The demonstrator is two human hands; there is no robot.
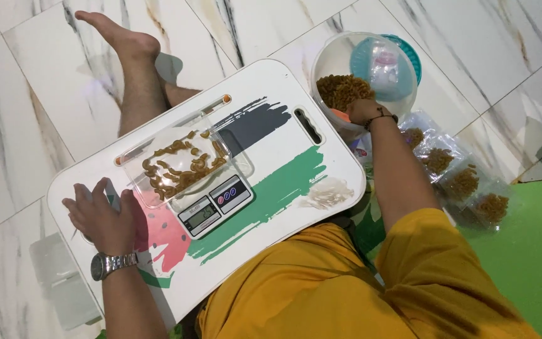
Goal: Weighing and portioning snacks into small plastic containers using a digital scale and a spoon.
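A clear plastic tray [177,164] with brown curly snack pieces sits on a small digital kitchen scale [216,205], which stands on a white lap table [265,94] painted with black, green and red shapes. My left hand [100,216] rests flat on the table's left edge beside the tray, fingers spread, a metal watch on the wrist. My right hand [364,112] reaches into a large clear bowl [330,56] of the same brown snacks to the right of the table; its fingers are hidden in the bowl near an orange scoop-like piece.
Several small clear bags [465,185] filled with snacks lie in a row on the floor at right. A teal lid [409,53] lies under the bowl. A green mat [534,251] covers the right floor; marble tiles elsewhere. A bare foot [120,34] stretches beyond the table.
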